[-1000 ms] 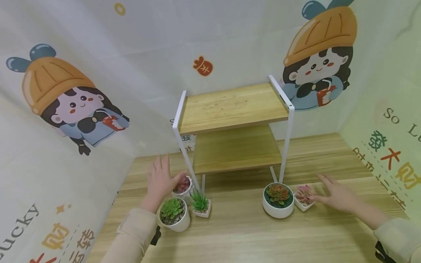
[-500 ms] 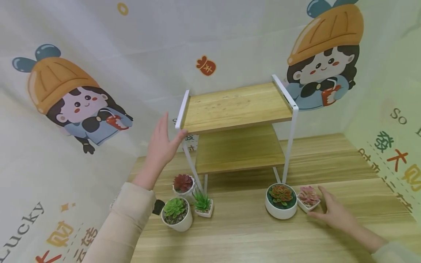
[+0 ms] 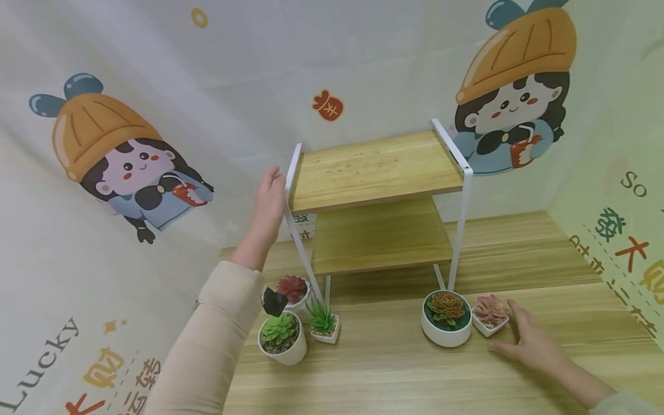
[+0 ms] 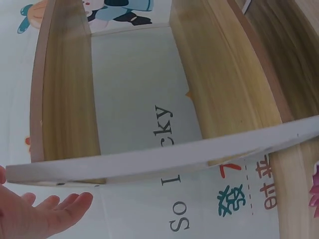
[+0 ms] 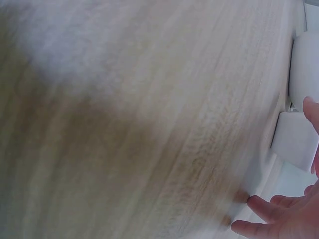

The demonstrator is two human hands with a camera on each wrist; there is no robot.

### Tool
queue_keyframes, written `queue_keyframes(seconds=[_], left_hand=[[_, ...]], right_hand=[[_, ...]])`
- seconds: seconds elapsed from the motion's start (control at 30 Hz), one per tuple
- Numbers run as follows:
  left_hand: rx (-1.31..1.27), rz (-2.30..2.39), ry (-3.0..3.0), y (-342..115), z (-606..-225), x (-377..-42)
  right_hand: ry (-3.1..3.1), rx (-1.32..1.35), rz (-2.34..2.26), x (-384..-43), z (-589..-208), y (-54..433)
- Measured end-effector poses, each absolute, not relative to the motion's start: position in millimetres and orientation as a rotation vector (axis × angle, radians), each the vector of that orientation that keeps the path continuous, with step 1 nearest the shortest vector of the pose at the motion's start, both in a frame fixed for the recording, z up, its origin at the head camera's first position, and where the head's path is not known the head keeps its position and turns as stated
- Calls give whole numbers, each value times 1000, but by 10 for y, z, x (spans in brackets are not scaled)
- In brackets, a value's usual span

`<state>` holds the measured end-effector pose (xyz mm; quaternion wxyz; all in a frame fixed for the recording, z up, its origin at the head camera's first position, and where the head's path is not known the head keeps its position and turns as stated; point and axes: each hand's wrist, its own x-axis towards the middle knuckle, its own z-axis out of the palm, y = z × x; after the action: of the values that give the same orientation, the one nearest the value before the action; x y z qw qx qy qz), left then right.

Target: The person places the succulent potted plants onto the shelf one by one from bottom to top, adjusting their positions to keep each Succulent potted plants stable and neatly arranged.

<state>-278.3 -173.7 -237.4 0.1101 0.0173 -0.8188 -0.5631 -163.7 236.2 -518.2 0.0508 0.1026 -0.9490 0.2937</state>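
My left hand (image 3: 270, 208) is at the upper left corner of a two-tier wooden shelf (image 3: 378, 170) with a white frame (image 3: 300, 242). In the left wrist view, its fingers (image 4: 65, 214) lie loosely bent beside the frame's outer side; whether they touch it I cannot tell. My right hand (image 3: 534, 343) is low over the table, right of a pink succulent (image 3: 490, 312) in a small square white pot (image 3: 490, 329). Thumb and fingers are spread beside that pot. In the right wrist view, fingertips (image 5: 256, 201) come close to the tabletop, near the white pot (image 5: 296, 142).
Left of the pink succulent stands an orange-green succulent (image 3: 446, 309) in a round white pot. By the shelf's left leg are a green succulent (image 3: 278, 328), a spiky green plant (image 3: 322, 318) and a dark red succulent (image 3: 292, 288). Printed cloth (image 3: 244, 69) hangs behind the wooden table (image 3: 384, 369).
My left hand has risen from above the left pots to the shelf's upper left corner. The right hand has shifted slightly, its thumb now in front of the pink succulent's pot. The plants look unmoved.
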Motion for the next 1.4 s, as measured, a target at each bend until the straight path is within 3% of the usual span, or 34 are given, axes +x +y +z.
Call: queue_keyframes(seconds=[0.37,0.73,1.1,1.4], left_hand=[[98,-1601,-2466,-1673,-2508,-2858],[-76,-1650,-2522,-1751,-2662,-2828],[80,-1709,-2509,-1720,-2669,-2784],[-15,-1655,-2421,-1716,-2699,-2838]], right_hand=[[-2935,275,853,-1619,-5196,2358],[-2925,268,830,-1622,-5151,2340],[-2918,253,873,-1669,-5128,2290],[-2941,221,964,-1740,-5116,2255]])
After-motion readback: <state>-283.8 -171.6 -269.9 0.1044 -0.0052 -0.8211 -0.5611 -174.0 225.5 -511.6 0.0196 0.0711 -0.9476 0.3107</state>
